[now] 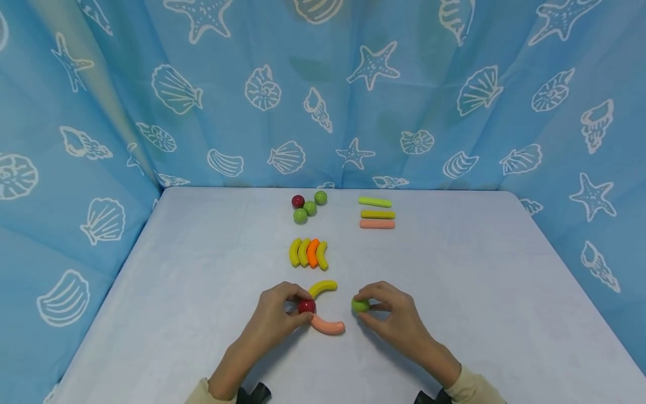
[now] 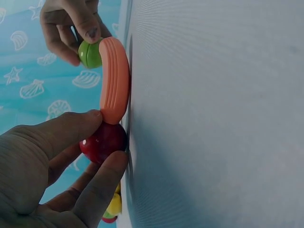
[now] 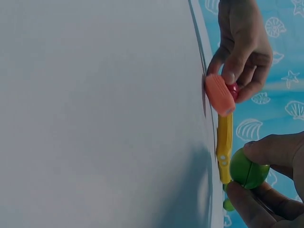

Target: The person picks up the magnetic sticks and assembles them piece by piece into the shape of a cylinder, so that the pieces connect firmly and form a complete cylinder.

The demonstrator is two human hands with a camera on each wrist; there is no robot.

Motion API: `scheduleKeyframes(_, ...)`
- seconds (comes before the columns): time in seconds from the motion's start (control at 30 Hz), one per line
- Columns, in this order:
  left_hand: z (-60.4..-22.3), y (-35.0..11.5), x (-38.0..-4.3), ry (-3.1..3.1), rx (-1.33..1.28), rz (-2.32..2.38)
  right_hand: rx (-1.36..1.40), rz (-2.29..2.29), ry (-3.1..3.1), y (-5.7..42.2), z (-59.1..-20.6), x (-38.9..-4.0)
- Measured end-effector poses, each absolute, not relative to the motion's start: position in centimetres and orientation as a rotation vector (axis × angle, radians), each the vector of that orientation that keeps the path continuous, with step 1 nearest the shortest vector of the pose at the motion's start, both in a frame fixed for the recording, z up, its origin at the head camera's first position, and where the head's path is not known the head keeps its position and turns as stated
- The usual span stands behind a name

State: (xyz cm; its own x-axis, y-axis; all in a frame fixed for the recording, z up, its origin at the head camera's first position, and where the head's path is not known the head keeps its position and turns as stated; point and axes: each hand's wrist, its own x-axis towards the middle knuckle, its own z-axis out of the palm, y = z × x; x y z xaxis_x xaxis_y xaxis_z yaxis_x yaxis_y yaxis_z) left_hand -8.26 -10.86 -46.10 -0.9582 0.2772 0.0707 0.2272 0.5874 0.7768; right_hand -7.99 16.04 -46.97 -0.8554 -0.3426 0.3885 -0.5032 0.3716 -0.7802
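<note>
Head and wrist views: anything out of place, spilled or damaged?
Nothing looks spilled. A dark line crosses the green ball in the right hand, perhaps just a seam. Farther back in the head view, one orange curved piece breaks a row of otherwise yellow pieces, odd only in colour.

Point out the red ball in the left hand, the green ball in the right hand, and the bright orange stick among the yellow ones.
Red ball (image 2: pixel 105 140): left wrist view, middle of its bare side.
Green ball (image 3: pixel 247 171): right wrist view, middle of its rounded face.
Orange stick (image 1: pixel 312 253): head view, middle of its curve.
</note>
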Motion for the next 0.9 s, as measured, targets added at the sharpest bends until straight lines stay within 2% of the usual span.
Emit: scheduleKeyframes(0.9,-46.3,-10.8,-8.1,2.778,0.467,1.349,0.810,1.626,-2.497,14.9,-47.1,-6.4)
